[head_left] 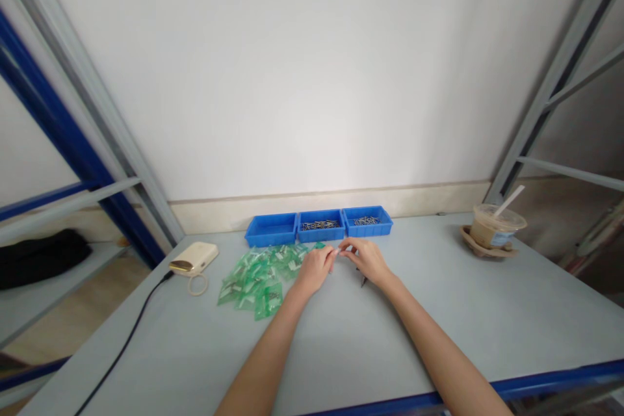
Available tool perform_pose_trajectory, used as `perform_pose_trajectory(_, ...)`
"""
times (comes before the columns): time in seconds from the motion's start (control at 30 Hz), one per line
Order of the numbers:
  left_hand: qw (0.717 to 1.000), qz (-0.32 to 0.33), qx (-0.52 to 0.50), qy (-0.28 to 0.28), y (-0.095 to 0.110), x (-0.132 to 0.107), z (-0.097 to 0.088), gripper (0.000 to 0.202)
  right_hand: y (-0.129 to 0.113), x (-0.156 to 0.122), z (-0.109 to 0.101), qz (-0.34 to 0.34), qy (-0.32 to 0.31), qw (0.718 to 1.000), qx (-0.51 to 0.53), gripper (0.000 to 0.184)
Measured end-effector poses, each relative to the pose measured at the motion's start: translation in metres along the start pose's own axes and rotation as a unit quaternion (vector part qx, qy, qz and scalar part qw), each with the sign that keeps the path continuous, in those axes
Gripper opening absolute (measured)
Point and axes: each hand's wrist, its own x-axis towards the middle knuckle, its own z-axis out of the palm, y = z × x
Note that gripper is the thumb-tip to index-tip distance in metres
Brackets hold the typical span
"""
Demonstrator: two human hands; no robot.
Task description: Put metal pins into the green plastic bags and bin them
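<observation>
A person's left hand and right hand meet over a grey surface, fingers of both pinching a small pale item (too tiny to identify from where I stand). Green packets lie heaped beside the left hand; a dark object sits beneath the right. Behind stand three blue trays, two holding slender metal pieces.

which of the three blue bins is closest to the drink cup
The right bin, at the row's end on the cup's side; the middle bin and left bin both stand farther from it.
</observation>
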Motion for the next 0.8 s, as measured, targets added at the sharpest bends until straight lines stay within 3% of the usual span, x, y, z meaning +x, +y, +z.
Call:
perform_pose_trajectory(0.13, 0.999, -0.008, -0.039, 0.006, -0.0016, 0.0016, 0.0006, 0.041, 0.0021, 0.0003, -0.0014, -0.003, -0.004, 1.000, 0.014, 0.024)
perform_pose_trajectory(0.3, 0.997, -0.019, -0.071, 0.006, -0.0028, 0.0010, 0.0020, 0.047, 0.0027, 0.0001, -0.0006, -0.011, -0.016, 1.000, -0.009, 0.017)
perform_pose_trajectory(0.53, 0.998, 0.002, -0.060, 0.010, -0.0045, 0.0009, 0.0065, 0.031, 0.0004, -0.0003, -0.0026, 0.005, -0.015, 1.000, -0.006, 0.022)
perform_pose_trajectory(0.8, 0.997, -0.012, -0.071, 0.010, -0.0017, 0.0008, 0.0035, 0.045, 0.0015, 0.0002, -0.0025, 0.002, -0.033, 0.999, -0.011, 0.020)
